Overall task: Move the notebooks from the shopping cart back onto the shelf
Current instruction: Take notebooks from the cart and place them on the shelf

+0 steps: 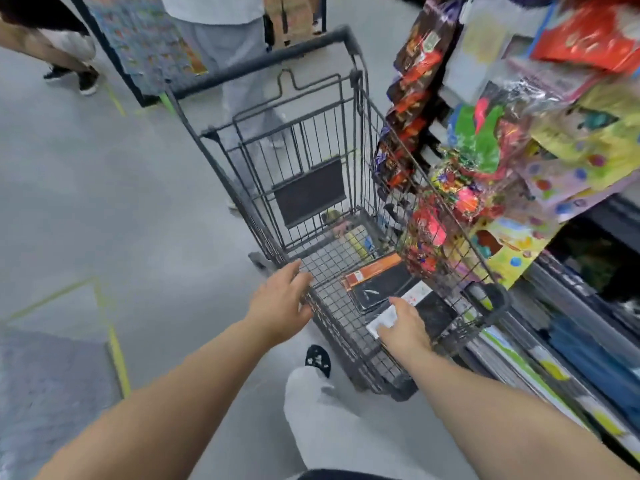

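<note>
Two black notebooks lie flat on the basket floor at the near end of the shopping cart (349,140). The orange-banded notebook (381,284) and the white-banded notebook (420,294) both have their bands running near-left to far-right, skewed to the cart. The right hand (403,327) grips the white-banded one's near end, fingers curled. The left hand (280,299) rests straight-fingered on the left rim. The shelf (571,341) stands just beside the cart on the right.

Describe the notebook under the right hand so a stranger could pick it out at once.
Find the dark wire shopping cart beside the shelves. Look on its floor. The black notebook under the right hand carries a white label; the neighbouring notebook farther in has an orange strip.
</note>
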`<state>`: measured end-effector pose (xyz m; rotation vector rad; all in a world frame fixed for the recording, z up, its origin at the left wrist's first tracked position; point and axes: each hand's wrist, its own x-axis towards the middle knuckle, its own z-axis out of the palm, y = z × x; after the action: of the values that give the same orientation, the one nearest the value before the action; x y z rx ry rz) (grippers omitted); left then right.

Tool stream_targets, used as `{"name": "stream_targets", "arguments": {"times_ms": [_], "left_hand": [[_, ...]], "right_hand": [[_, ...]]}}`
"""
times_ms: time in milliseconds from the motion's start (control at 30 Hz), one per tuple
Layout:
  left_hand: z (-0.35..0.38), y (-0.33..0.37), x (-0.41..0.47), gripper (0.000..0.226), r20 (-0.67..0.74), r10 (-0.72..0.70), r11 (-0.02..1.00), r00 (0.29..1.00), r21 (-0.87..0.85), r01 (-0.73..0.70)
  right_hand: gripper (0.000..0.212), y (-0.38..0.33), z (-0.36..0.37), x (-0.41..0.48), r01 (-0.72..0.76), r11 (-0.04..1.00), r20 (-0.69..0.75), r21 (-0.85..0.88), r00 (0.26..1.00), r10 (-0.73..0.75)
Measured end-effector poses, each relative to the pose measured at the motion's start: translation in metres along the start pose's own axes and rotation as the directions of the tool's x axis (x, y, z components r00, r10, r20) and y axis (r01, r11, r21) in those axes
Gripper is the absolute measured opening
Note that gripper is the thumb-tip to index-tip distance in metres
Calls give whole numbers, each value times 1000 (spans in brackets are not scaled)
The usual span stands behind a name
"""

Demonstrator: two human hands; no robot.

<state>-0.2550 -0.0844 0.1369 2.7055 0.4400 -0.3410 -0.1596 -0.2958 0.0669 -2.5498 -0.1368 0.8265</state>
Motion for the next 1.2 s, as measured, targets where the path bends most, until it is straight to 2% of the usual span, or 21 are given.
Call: {"name": "stream_targets", "arguments": {"times_ms": [233, 367, 533, 600, 700, 767, 867, 967, 1100, 1200], "left_hand": [[-23, -12, 83, 52, 77, -10, 993, 997, -116, 18], [-28, -3, 145, 49, 152, 108, 990, 983, -105, -93], [6, 3, 195, 52, 412, 153, 988, 898, -49, -146], [21, 0, 216, 50, 511, 113, 993, 852, -86, -81], [45, -3, 249, 48, 594, 8, 974, 804, -188, 129], [61, -8, 271, 45, 635, -16, 971, 773, -173, 163], [87, -13, 307, 32, 648, -2, 977, 761, -160, 138], [115, -20, 338, 29, 651, 4, 990, 759, -111, 90], [149, -22, 363, 40, 690, 61, 998, 721, -29, -57], [178, -11, 378, 49, 702, 56, 998, 710, -14, -65]], "right_hand": [[64, -36, 0, 80, -173, 975, 59, 137, 984, 166], [63, -49, -1, 111, -203, 956, 76, 214, 979, 191], [58, -39, 6, 118, -295, 887, 56, 355, 954, 294], [61, -35, 8, 121, -358, 817, 54, 452, 926, 375], [62, -31, 12, 128, -418, 744, 47, 521, 884, 464], [63, -29, 19, 133, -431, 710, 16, 557, 860, 510], [61, -31, 37, 142, -452, 652, -12, 609, 817, 577], [58, -34, 61, 154, -471, 636, -60, 611, 773, 631], [53, -40, 91, 169, -503, 604, -59, 618, 737, 673], [45, -39, 108, 184, -520, 594, -69, 614, 714, 696]]}}
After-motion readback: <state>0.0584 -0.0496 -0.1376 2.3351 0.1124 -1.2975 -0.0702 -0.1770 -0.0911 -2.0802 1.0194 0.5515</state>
